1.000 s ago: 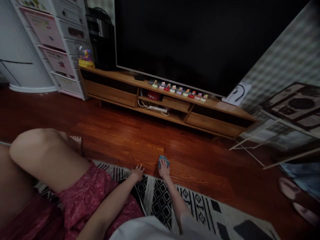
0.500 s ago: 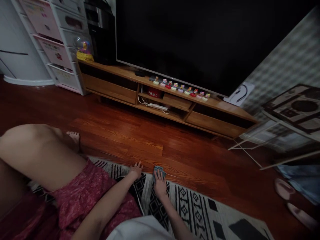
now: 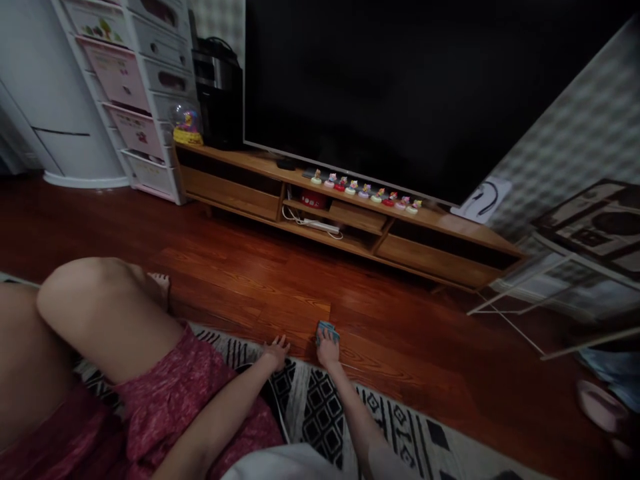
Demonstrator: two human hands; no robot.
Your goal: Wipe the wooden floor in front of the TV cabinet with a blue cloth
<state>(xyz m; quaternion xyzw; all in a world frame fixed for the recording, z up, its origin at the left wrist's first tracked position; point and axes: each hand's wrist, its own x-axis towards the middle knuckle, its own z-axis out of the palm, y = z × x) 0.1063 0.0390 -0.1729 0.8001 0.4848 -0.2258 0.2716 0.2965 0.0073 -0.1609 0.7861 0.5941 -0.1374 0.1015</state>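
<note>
Folded blue cloth (image 3: 327, 325) under a bare right hand (image 3: 329, 349)

Cloth lies on glossy red-brown wooden floor (image 3: 250, 283), just beyond the black-and-white patterned rug (image 3: 323, 420). Right fingers draped over it; from where I stand, cannot tell if they grip. Bare left hand (image 3: 277, 351) near it at the rug's edge, fingers spread and loose. Farther off: long light-brown wooden TV stand (image 3: 230, 195), row of small colourful figurines (image 3: 367, 191) on top.
</note>
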